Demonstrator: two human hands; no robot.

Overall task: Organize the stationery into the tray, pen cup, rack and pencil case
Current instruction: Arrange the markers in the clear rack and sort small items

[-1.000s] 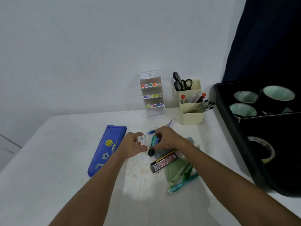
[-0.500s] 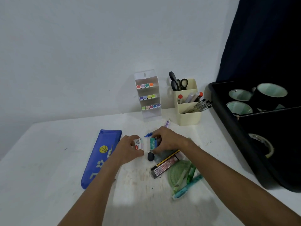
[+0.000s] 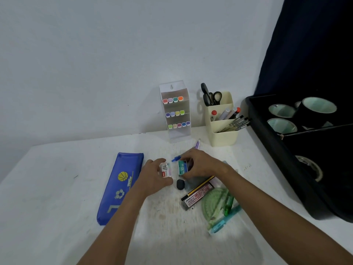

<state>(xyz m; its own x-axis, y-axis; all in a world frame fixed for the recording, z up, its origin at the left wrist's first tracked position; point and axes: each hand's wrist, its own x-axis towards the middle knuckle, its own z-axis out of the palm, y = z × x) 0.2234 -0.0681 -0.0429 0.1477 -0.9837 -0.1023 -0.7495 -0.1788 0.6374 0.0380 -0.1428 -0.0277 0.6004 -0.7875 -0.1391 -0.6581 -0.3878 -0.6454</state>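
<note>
My left hand point(image 3: 154, 176) grips a small white staple box point(image 3: 165, 170) at the table's middle. Just to its right, my right hand point(image 3: 200, 165) holds a small green staple box point(image 3: 182, 167). A black eraser point(image 3: 180, 184) lies below the two boxes. A blue pencil case point(image 3: 120, 186) lies closed to the left. Against the wall stand a clear marker rack point(image 3: 176, 111) and a cream pen cup point(image 3: 221, 121) with scissors and pens. A black tray point(image 3: 271, 142) with tape rolls sits on the right.
Loose items lie under and right of my right forearm: a pencil point(image 3: 198, 188), a lead case point(image 3: 198, 196), a green protractor point(image 3: 215, 205), a green marker point(image 3: 228, 205) and a light blue pen point(image 3: 225, 219). A blue pen tip point(image 3: 174, 159) and a purple pen point(image 3: 197, 145) lie behind my hands.
Both hands have stayed over the middle of the table, each keeping its small box. The boxes have drawn slightly apart, and the view has shifted a little.
</note>
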